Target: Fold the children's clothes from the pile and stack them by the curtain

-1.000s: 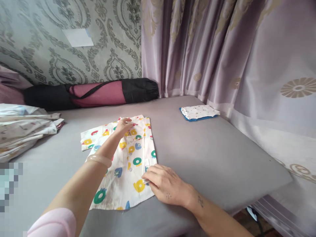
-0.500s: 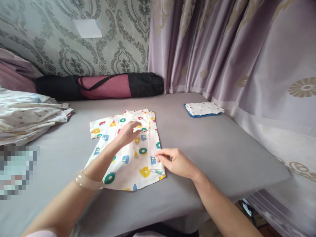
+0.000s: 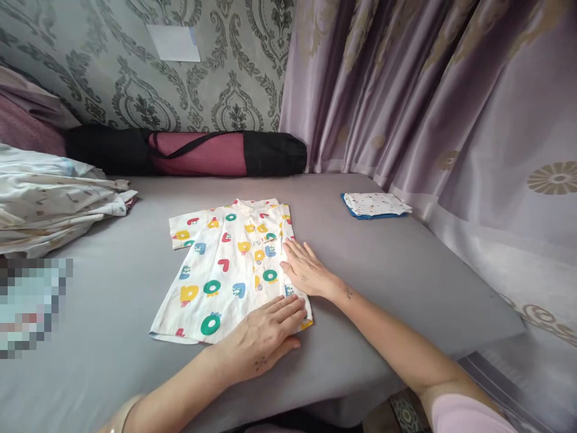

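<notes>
We lay our left hand (image 3: 265,337) and right hand (image 3: 306,269), both flat and open, on the letter-print shirt (image 3: 225,270).

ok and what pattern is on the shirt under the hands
White shirt with red, yellow, green and blue letter-like shapes; clearest in the head view.

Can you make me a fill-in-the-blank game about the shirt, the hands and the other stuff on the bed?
1. The left hand and right hand touch the printed shirt, and the one nearer its collar is the ____ hand.
2. The ring shapes printed on the shirt are ____.
3. Under the folded white cloth is a ____ one.
4. The long bag by the wall has a pinkish-red middle and ____ ends.

Missing words: right; green; blue; black.
</notes>
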### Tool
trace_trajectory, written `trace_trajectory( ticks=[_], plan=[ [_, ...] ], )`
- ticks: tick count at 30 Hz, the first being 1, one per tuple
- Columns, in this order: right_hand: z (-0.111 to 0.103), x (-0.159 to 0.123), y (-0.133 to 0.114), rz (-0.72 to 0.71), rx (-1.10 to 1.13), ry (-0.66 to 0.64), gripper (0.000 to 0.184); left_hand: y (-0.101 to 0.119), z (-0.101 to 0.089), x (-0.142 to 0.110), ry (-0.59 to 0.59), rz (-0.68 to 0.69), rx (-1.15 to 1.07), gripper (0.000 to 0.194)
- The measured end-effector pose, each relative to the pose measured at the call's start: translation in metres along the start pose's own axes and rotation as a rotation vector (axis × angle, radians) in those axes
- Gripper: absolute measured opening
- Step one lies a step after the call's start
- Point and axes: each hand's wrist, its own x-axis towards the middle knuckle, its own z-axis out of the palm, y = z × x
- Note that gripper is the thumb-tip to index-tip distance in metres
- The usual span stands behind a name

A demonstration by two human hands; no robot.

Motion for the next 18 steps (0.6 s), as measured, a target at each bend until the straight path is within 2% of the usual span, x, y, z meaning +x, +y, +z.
trace_trajectory(
  ticks=[7,13,15,18],
  plan=[
    [0.018,0.037,0.002,0.086,-0.106,0.030,0.070,0.000,0.002,-0.005,0.005,-0.017,-0.107,0.059],
    [0.029,0.053,0.005,0.115,-0.089,0.074,0.072,-0.001,0.001,-0.008,0.009,0.017,-0.231,0.066],
    [0.027,0.055,0.006,0.122,-0.070,0.070,0.072,0.000,-0.001,-0.012,0.021,0.036,-0.259,0.065],
    [0.012,0.052,0.007,0.133,0.036,-0.011,0.072,0.000,-0.004,-0.015,0.068,0.073,-0.326,0.054]
  ],
)
